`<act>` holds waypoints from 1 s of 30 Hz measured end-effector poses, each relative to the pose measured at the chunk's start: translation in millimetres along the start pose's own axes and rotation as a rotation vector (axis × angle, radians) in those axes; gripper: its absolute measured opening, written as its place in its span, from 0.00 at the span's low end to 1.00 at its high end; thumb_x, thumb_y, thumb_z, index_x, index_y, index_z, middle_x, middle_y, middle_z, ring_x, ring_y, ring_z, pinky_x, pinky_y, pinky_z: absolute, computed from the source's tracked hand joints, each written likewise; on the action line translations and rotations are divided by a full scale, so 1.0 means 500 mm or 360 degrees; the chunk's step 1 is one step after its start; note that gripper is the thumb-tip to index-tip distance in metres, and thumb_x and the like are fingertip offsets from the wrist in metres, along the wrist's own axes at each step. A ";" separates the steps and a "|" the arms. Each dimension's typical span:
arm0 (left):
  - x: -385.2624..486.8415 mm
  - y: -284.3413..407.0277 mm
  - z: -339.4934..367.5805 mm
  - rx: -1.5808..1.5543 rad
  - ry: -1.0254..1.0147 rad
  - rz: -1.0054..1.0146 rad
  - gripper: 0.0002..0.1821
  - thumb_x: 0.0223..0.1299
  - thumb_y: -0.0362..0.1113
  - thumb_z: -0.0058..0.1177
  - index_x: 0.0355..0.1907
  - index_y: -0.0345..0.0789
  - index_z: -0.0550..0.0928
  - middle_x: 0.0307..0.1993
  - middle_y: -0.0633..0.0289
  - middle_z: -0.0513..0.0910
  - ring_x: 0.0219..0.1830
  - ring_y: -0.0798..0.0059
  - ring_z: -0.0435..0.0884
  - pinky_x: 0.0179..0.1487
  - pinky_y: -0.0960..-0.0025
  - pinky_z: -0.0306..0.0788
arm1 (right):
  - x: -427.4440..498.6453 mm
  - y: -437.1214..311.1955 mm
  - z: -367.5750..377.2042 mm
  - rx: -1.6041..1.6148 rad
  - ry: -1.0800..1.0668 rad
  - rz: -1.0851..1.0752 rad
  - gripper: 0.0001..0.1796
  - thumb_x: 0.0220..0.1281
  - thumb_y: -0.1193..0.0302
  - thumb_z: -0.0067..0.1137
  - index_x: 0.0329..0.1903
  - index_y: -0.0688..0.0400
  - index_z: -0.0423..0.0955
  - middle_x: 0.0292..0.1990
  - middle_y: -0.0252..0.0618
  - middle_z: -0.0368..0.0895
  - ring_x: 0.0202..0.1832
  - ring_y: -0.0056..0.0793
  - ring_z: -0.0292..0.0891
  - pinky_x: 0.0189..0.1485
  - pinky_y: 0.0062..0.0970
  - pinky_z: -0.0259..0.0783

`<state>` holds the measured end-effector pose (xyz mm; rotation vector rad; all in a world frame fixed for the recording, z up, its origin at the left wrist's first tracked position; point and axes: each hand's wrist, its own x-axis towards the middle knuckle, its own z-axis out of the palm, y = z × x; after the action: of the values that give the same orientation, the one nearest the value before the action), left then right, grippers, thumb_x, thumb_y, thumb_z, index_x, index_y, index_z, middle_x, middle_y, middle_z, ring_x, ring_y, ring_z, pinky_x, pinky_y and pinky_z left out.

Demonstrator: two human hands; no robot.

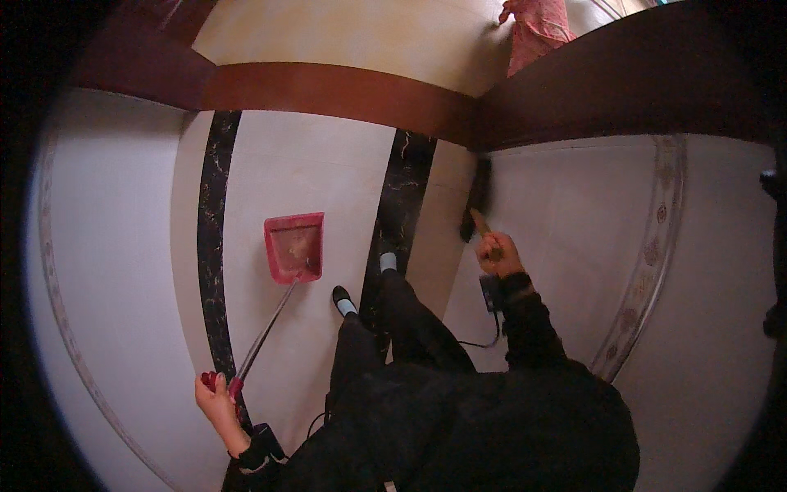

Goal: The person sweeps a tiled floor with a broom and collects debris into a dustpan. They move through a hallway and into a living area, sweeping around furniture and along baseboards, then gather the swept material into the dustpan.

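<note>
My left hand (219, 406) grips the red end of a long-handled dustpan's metal pole (265, 335). Out in front of my feet is its pinkish-red pan (295, 249), with some debris inside; whether it rests on the floor or hangs just above, I cannot tell. A light brown stick handle (478, 222) is held in my right hand (503, 255). At its far end a dark broom head (477, 190) appears blurred, beside the foot of the right wall.
Black marbled bands (216, 203) border the pale tiled floor (307, 160). Ahead, a brown door sill (332, 89) crosses the passage between dark wooden frames. White walls (117, 215) stand on both sides. Pink patterned cloth (541, 31) shows beyond the doorway.
</note>
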<state>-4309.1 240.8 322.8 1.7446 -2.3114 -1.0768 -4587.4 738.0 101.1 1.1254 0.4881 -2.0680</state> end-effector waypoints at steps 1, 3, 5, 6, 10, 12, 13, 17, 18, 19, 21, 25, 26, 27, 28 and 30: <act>-0.003 0.004 0.003 0.0085 0.0079 -0.0044 0.06 0.56 0.25 0.52 0.31 0.32 0.70 0.21 0.65 0.69 0.12 0.81 0.62 0.14 0.77 0.58 | 0.043 -0.010 0.031 0.0142 -0.0015 0.0125 0.11 0.61 0.71 0.44 0.22 0.53 0.61 0.15 0.28 0.64 0.17 0.20 0.60 0.21 0.18 0.62; -0.011 0.007 0.004 0.0192 0.0106 -0.0073 0.06 0.56 0.25 0.52 0.31 0.32 0.70 0.20 0.65 0.69 0.12 0.81 0.62 0.14 0.77 0.58 | 0.127 0.021 0.081 -0.0034 0.0260 -0.0009 0.09 0.62 0.70 0.42 0.25 0.53 0.62 0.18 0.31 0.65 0.17 0.21 0.61 0.22 0.19 0.62; -0.017 0.001 0.003 0.0202 0.0112 -0.0085 0.06 0.56 0.25 0.52 0.31 0.32 0.70 0.21 0.65 0.69 0.12 0.82 0.62 0.14 0.77 0.58 | 0.198 0.079 0.126 -0.0456 0.0331 0.0072 0.09 0.63 0.70 0.40 0.26 0.55 0.61 0.23 0.34 0.66 0.18 0.23 0.61 0.22 0.20 0.65; -0.019 -0.004 0.001 0.0214 0.0149 -0.0071 0.06 0.56 0.25 0.52 0.32 0.32 0.70 0.21 0.65 0.69 0.12 0.82 0.62 0.14 0.77 0.58 | 0.214 0.118 0.144 -0.0524 0.0341 0.0063 0.08 0.63 0.71 0.38 0.27 0.56 0.60 0.22 0.35 0.66 0.19 0.24 0.62 0.22 0.22 0.69; -0.031 -0.033 0.001 0.0082 0.0179 -0.0374 0.06 0.56 0.24 0.52 0.34 0.32 0.70 0.21 0.65 0.70 0.12 0.83 0.62 0.15 0.78 0.58 | 0.266 0.288 0.236 -0.0541 0.0257 0.0327 0.03 0.61 0.74 0.40 0.33 0.59 0.58 0.22 0.35 0.64 0.20 0.24 0.64 0.21 0.25 0.69; -0.039 -0.046 0.002 -0.0005 0.0179 -0.0397 0.07 0.56 0.24 0.52 0.36 0.32 0.71 0.21 0.65 0.70 0.12 0.83 0.62 0.15 0.78 0.58 | 0.277 0.330 0.283 -0.0548 0.0160 0.0377 0.04 0.61 0.74 0.41 0.35 0.58 0.58 0.22 0.35 0.64 0.21 0.25 0.65 0.21 0.25 0.67; -0.042 -0.054 0.004 0.0049 0.0221 -0.0373 0.07 0.56 0.24 0.51 0.36 0.32 0.71 0.21 0.65 0.70 0.12 0.83 0.62 0.15 0.78 0.58 | 0.282 0.334 0.301 -0.0497 0.0029 0.0471 0.04 0.61 0.74 0.42 0.35 0.58 0.58 0.22 0.35 0.65 0.21 0.25 0.65 0.21 0.25 0.67; -0.063 -0.081 0.001 0.0080 0.0213 -0.0404 0.07 0.55 0.24 0.52 0.37 0.32 0.72 0.22 0.66 0.69 0.12 0.82 0.63 0.15 0.78 0.59 | 0.281 0.254 0.310 -0.0195 -0.0098 0.0656 0.07 0.62 0.72 0.45 0.34 0.57 0.57 0.16 0.28 0.62 0.16 0.18 0.61 0.16 0.16 0.61; -0.066 -0.093 -0.001 0.0085 0.0223 -0.0417 0.07 0.55 0.24 0.52 0.36 0.32 0.72 0.22 0.66 0.69 0.12 0.82 0.63 0.15 0.78 0.59 | 0.271 0.230 0.293 -0.0173 -0.0226 0.0707 0.06 0.63 0.72 0.44 0.33 0.57 0.57 0.16 0.26 0.61 0.16 0.16 0.60 0.15 0.14 0.59; -0.071 -0.105 0.002 0.0042 0.0208 -0.0496 0.07 0.54 0.23 0.52 0.35 0.32 0.71 0.22 0.66 0.69 0.13 0.82 0.63 0.15 0.78 0.59 | 0.259 0.208 0.265 -0.0098 -0.0260 0.0735 0.06 0.63 0.72 0.44 0.33 0.56 0.58 0.15 0.25 0.59 0.15 0.15 0.59 0.14 0.13 0.57; -0.080 -0.137 0.004 -0.0027 0.0282 -0.0560 0.07 0.54 0.23 0.52 0.35 0.31 0.72 0.23 0.65 0.70 0.14 0.83 0.63 0.16 0.78 0.61 | 0.234 0.180 0.224 -0.0161 -0.0282 0.0750 0.06 0.64 0.71 0.44 0.32 0.56 0.59 0.14 0.24 0.59 0.15 0.15 0.58 0.14 0.14 0.57; -0.094 -0.241 0.029 -0.0233 0.0348 -0.0656 0.07 0.53 0.23 0.53 0.34 0.30 0.72 0.24 0.65 0.70 0.19 0.82 0.65 0.19 0.76 0.66 | 0.212 0.200 0.154 -0.0401 0.0097 0.0620 0.06 0.64 0.71 0.44 0.31 0.55 0.59 0.15 0.27 0.61 0.13 0.16 0.58 0.14 0.15 0.62; -0.101 -0.266 0.041 -0.0217 0.0395 -0.0665 0.07 0.52 0.23 0.53 0.33 0.30 0.71 0.24 0.65 0.70 0.20 0.82 0.66 0.20 0.75 0.67 | 0.219 0.213 0.143 -0.0317 0.0202 0.0588 0.07 0.64 0.71 0.44 0.31 0.54 0.59 0.15 0.27 0.61 0.13 0.16 0.58 0.14 0.15 0.63; -0.104 -0.295 0.052 -0.0208 0.0428 -0.0673 0.07 0.52 0.23 0.53 0.33 0.30 0.71 0.25 0.64 0.71 0.22 0.81 0.67 0.22 0.75 0.68 | 0.232 0.232 0.135 -0.0476 0.0213 0.0570 0.07 0.64 0.71 0.44 0.30 0.54 0.58 0.15 0.27 0.60 0.13 0.16 0.58 0.14 0.16 0.63; -0.108 -0.322 0.062 -0.0205 0.0483 -0.0657 0.07 0.51 0.23 0.54 0.32 0.30 0.71 0.25 0.64 0.71 0.23 0.80 0.68 0.23 0.74 0.69 | 0.253 0.258 0.128 -0.0584 0.0270 0.0484 0.07 0.64 0.72 0.44 0.30 0.54 0.58 0.15 0.27 0.60 0.14 0.16 0.58 0.15 0.16 0.63; -0.125 -0.365 0.088 -0.0327 0.0495 -0.0658 0.08 0.51 0.23 0.54 0.32 0.29 0.70 0.26 0.62 0.73 0.25 0.77 0.69 0.27 0.73 0.70 | 0.296 0.287 0.117 -0.0803 0.0255 0.0366 0.08 0.63 0.75 0.44 0.29 0.55 0.57 0.16 0.28 0.60 0.15 0.16 0.59 0.17 0.17 0.63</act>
<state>-4154.5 294.2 211.3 2.1731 -1.6444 -0.9598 -4566.9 544.8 10.4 0.9878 0.8595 -1.5438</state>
